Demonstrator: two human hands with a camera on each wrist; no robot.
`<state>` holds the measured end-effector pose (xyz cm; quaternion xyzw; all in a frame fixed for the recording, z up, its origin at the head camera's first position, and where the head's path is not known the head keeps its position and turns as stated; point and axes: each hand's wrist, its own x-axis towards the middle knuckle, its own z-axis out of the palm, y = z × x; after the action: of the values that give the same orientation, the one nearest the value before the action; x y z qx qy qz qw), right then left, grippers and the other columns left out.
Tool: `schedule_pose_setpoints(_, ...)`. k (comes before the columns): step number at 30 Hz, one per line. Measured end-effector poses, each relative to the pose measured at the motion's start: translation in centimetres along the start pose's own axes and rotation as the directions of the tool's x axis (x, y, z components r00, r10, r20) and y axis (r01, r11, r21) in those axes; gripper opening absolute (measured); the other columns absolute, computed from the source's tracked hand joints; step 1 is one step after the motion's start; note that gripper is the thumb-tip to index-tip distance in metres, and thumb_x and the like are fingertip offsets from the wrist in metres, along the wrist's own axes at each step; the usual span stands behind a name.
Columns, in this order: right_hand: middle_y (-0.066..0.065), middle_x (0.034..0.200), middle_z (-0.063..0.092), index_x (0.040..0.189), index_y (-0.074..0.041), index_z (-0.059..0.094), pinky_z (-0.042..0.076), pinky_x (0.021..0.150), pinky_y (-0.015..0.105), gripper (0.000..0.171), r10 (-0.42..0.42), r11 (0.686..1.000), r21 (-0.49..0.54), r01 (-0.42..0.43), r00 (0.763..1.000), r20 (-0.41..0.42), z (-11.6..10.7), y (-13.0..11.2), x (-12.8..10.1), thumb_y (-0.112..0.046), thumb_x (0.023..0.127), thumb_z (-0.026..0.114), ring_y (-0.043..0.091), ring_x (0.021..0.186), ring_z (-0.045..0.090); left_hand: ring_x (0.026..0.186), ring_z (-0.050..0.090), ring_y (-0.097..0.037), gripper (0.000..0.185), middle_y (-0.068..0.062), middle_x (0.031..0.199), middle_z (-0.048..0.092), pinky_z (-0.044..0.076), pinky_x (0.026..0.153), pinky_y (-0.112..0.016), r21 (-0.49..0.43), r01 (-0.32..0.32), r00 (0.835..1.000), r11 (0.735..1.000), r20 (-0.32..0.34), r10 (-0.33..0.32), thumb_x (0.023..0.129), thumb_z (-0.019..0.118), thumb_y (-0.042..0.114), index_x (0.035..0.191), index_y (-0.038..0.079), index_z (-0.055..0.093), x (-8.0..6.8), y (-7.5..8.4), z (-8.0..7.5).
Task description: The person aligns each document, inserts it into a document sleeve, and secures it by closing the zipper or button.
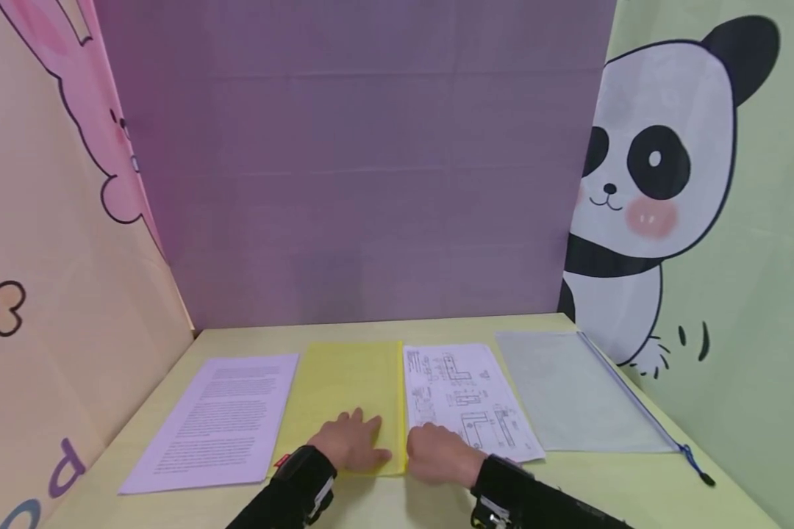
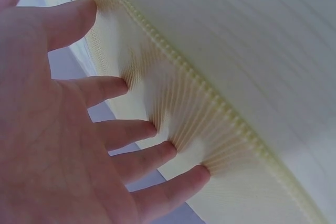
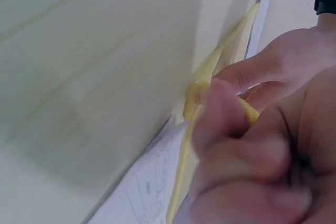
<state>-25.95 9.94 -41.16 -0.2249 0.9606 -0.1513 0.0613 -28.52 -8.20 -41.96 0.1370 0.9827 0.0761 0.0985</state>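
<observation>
- Mesh pouch (image 1: 344,382), yellow, flat near middle of tabletop (image 1: 258,342), zipper (image 1: 401,397) along its right side.
- Left hand (image 1: 352,441) spread, fingertips (image 2: 202,176) pressing into mesh close to pouch's front edge.
- Right hand (image 1: 437,454) curled, pinching yellow zipper pull (image 3: 250,113) at pouch's front right corner.
- Printed text sheet (image 1: 218,422) just left of pouch, toward left edge of tabletop.
- Technical drawing sheet (image 1: 459,386) just right of pouch, partly behind right hand.
- Grey pouch (image 1: 582,393) with blue zipper (image 1: 625,389) by right edge of tabletop.
</observation>
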Motion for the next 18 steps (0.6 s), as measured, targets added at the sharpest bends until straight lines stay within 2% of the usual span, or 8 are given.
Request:
schedule_pose_setpoints(4,-0.002,0.062,0.050,0.067,-0.016,0.055,0.037,0.047,0.031,0.020,-0.014,0.999,-0.042,0.015,1.000,0.020,0.22,-0.06,-0.10,-0.023,0.085,0.059,0.015,0.054,0.047,0.136,0.045,-0.043,0.066,-0.021,0.149,0.048,0.041,0.107,-0.060,0.000,-0.005,1.000,1.000,-0.001,0.005,0.093,0.064,0.054,0.145,0.014,0.057,-0.11,-0.02,0.09)
schedule_pose_setpoints(8,-0.003,0.064,0.053,0.071,-0.016,0.057,0.038,0.050,0.030,0.032,0.011,1.000,0.000,-0.011,0.999,0.050,0.35,-0.18,-0.27,-0.042,0.088,0.065,0.014,0.056,0.048,0.136,0.045,-0.044,0.066,-0.022,0.150,0.048,0.040,0.107,-0.061,-0.001,-0.009,1.000,1.000,-0.002,0.009,0.094,0.064,0.055,0.145,0.014,0.056,-0.19,-0.07,0.07)
schedule_pose_setpoints(10,-0.004,0.064,0.052,0.073,-0.017,0.057,0.038,0.050,0.030,0.035,0.009,1.000,-0.002,-0.009,0.998,0.054,0.39,-0.16,-0.29,-0.045,0.089,0.068,0.014,0.056,0.048,0.137,0.045,-0.044,0.066,-0.022,0.150,0.047,0.040,0.107,-0.061,-0.006,-0.010,1.000,1.000,-0.001,0.010,0.094,0.064,0.055,0.146,0.014,0.056,-0.21,-0.06,0.01)
schedule_pose_setpoints(12,-0.005,0.065,0.052,0.075,-0.017,0.057,0.039,0.051,0.029,0.033,-0.010,1.000,-0.016,0.011,0.998,0.054,0.41,-0.10,-0.31,-0.041,0.091,0.070,0.013,0.057,0.048,0.137,0.044,-0.044,0.067,-0.022,0.151,0.047,0.040,0.108,-0.061,-0.008,-0.015,1.000,1.000,0.001,0.015,0.094,0.063,0.055,0.146,0.014,0.055,-0.18,-0.10,-0.04)
schedule_pose_setpoints(15,-0.004,0.067,0.051,0.078,-0.016,0.057,0.041,0.053,0.031,0.021,-0.029,0.996,-0.078,0.033,0.998,0.049,0.34,-0.10,-0.39,-0.027,0.095,0.065,0.014,0.059,0.048,0.138,0.043,-0.045,0.067,-0.023,0.151,0.046,0.039,0.108,-0.061,-0.012,-0.016,1.000,1.000,0.007,0.016,0.094,0.063,0.054,0.146,0.013,0.055,-0.19,-0.09,-0.07)
schedule_pose_setpoints(18,-0.002,0.070,0.051,0.084,-0.016,0.057,0.043,0.053,0.033,0.009,-0.039,0.989,-0.141,0.046,0.998,0.057,0.11,-0.23,-0.62,-0.016,0.091,0.064,0.016,0.060,0.049,0.138,0.043,-0.045,0.067,-0.023,0.151,0.046,0.040,0.108,-0.061,-0.012,-0.016,1.000,1.000,0.011,0.016,0.094,0.063,0.054,0.146,0.013,0.055,-0.18,-0.11,-0.13)
